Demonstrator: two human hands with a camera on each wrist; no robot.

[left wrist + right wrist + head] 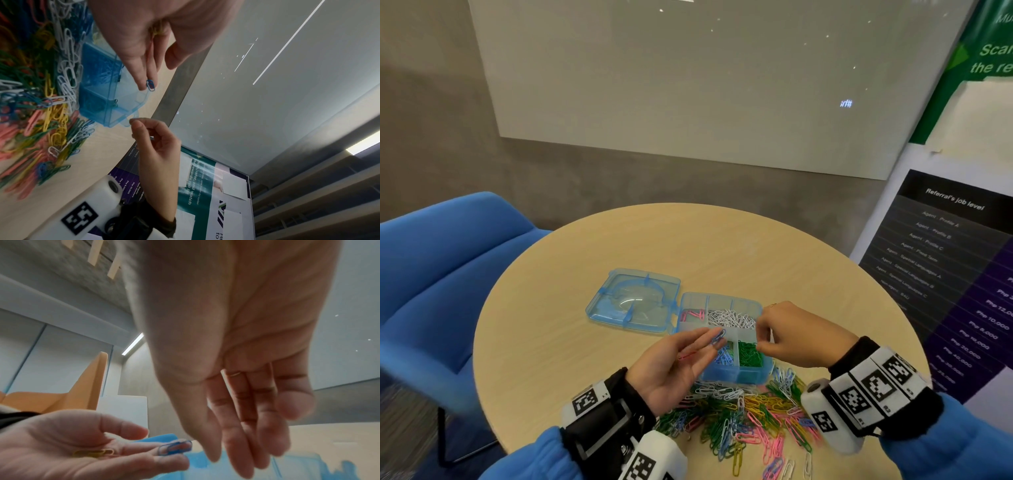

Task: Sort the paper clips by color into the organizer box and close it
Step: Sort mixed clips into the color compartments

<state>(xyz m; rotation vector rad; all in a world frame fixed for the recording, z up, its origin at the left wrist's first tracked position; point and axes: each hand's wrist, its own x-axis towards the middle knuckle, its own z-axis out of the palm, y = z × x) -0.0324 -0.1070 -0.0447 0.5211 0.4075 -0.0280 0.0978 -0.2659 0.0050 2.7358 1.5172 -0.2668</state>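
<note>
The blue organizer box [736,375] sits open on the round table, its lid [633,298] flat to the left. Its compartments hold pink [692,314], white [729,318], blue [723,357] and green clips [750,354]. My left hand [702,346] is palm up at the box's near-left corner. A blue clip [151,85] lies on its fingertips and a pink clip [687,355] across its fingers. Small yellowish clips [94,452] lie in its palm. My right hand [765,346] hovers over the green compartment, fingers hanging loosely, with nothing seen in them.
A large mixed pile of clips [750,414] covers the table between the box and the near edge. A blue chair [448,274] stands at the left. A printed poster board [945,257] stands close on the right. The wooden table [585,260] shows bare wood beyond the box.
</note>
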